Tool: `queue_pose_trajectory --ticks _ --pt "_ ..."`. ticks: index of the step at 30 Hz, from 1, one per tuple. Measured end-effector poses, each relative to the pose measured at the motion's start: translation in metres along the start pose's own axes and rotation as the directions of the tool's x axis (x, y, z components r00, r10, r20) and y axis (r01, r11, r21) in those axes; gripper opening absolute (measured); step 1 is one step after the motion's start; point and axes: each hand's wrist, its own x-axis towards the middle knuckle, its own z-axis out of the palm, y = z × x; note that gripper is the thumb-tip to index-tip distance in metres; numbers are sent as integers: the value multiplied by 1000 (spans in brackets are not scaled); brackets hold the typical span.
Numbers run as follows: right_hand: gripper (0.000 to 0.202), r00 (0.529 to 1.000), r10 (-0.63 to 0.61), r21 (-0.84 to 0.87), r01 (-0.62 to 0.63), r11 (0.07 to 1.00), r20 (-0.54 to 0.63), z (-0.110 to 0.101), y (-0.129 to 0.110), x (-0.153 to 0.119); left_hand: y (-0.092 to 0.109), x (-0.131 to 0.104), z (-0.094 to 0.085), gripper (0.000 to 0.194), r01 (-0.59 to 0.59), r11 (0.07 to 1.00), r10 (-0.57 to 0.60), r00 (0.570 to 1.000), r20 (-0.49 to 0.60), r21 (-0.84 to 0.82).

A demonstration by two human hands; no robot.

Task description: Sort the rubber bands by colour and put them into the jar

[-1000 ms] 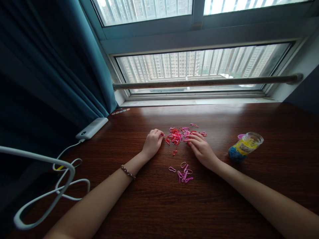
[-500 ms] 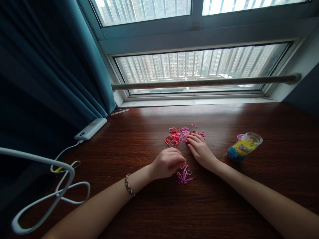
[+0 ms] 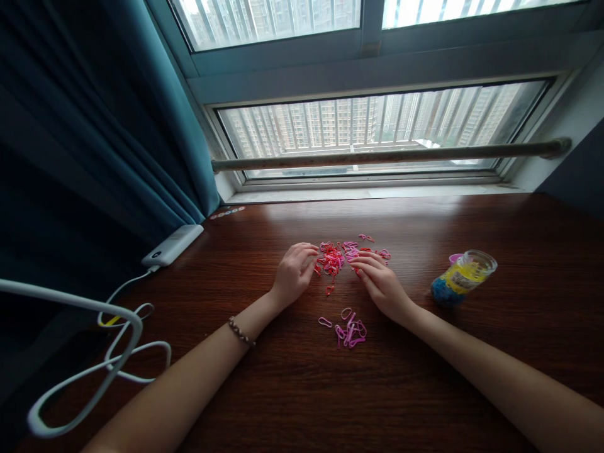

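A mixed pile of small red and pink clips (image 3: 332,258) lies on the dark wooden table. At its left edge is my left hand (image 3: 295,270), fingers curved and apart from the thumb, with nothing visible in it. My right hand (image 3: 381,286) rests at the pile's right side, its fingertips touching the clips and its fingers spread a little. Closer to me, a smaller group of pink-purple clips (image 3: 350,332) lies apart from the pile. A red clip (image 3: 329,290) sits between the two groups.
On the right, a clear jar (image 3: 462,277) with a yellow label and blue contents leans over, a pink lid (image 3: 455,258) behind it. A white power bank (image 3: 173,245) and looping white cable (image 3: 132,327) are at the left. A window (image 3: 377,126) stands behind the table.
My left hand has moved up and left, from the small pink-purple group to the mixed pile. More pink-purple clips show near that group, and a red clip now lies below the pile.
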Motion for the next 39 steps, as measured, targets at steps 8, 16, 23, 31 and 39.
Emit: queue_pose_trajectory --ticks 8,16,23,31,39 --pt "22 930 -285 196 242 950 234 -15 -28 -2 -31 3 9 24 148 989 -143 956 256 -3" --pt "26 932 -275 332 189 924 235 -15 -24 -1 -26 4 8 27 155 988 -150 959 239 -3" --pt "29 993 -95 253 74 965 70 -10 -17 -2 -24 1 7 17 287 940 -280 958 68 -182" --pt "26 993 77 -171 -93 981 -95 1 0 -3 -7 -3 5 18 321 888 -300 947 116 -329" --pt "25 991 125 -349 -105 931 36 8 4 -6 29 -8 -2 13 -265 927 337 899 280 -264"
